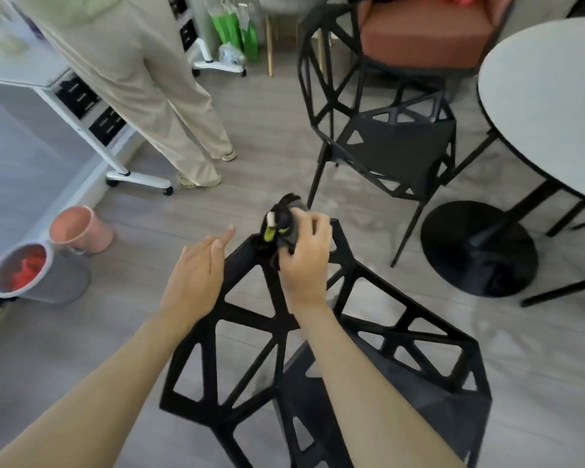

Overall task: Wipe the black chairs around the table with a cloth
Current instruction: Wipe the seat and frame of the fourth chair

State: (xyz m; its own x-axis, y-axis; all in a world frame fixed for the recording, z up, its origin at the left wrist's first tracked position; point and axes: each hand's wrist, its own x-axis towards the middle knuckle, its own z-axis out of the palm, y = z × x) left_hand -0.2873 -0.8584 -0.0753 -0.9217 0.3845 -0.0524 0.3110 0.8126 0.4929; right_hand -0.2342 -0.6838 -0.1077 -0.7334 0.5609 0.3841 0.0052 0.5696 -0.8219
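A black lattice-frame chair (250, 332) stands right below me, its backrest top edge toward the floor's middle. My right hand (306, 255) is closed on a dark cloth (284, 222) with a yellow-green and white tag, pressed on the top corner of that backrest. My left hand (196, 282) lies flat with fingers extended on the left slope of the backrest, holding nothing. A second black chair (395, 146) stands farther off beside the round white table (547, 106).
A person in beige trousers (156, 106) stands at the far left by a white wheeled rack (115, 163). A pink bin (81, 228) and a grey bin (34, 271) sit on the floor at left. The table's black disc base (477, 244) is at right. A rust-cushioned chair (426, 32) stands behind.
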